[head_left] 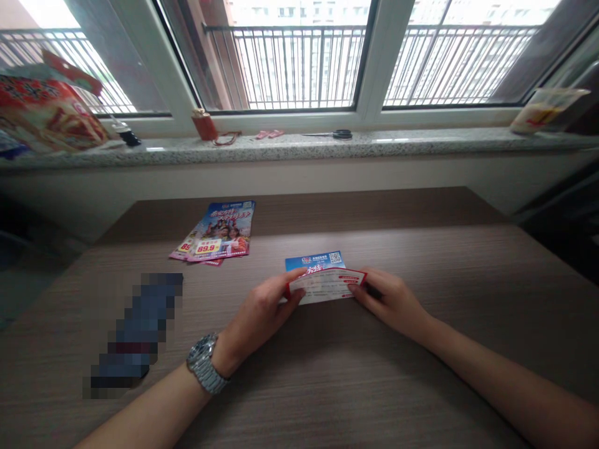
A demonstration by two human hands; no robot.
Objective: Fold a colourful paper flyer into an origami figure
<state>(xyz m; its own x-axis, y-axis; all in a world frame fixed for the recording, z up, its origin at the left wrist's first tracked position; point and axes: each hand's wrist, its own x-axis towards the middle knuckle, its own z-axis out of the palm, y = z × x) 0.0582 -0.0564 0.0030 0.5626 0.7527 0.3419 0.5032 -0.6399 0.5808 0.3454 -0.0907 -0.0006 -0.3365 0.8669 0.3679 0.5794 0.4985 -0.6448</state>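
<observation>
Bare forearms stretch in from eight and four o'clock, the left one wearing a silver watch. Between thumb and fingers, the left hand grips a leaflet by its nine-o'clock edge, while the right hand pinches it at three o'clock. It sits mid-table, its white panel curled up, a blue part showing behind at twelve. From there, fanned flyers lie at ten o'clock, a pixelated dark object between eight and nine, and scissors on the sill near twelve.
</observation>
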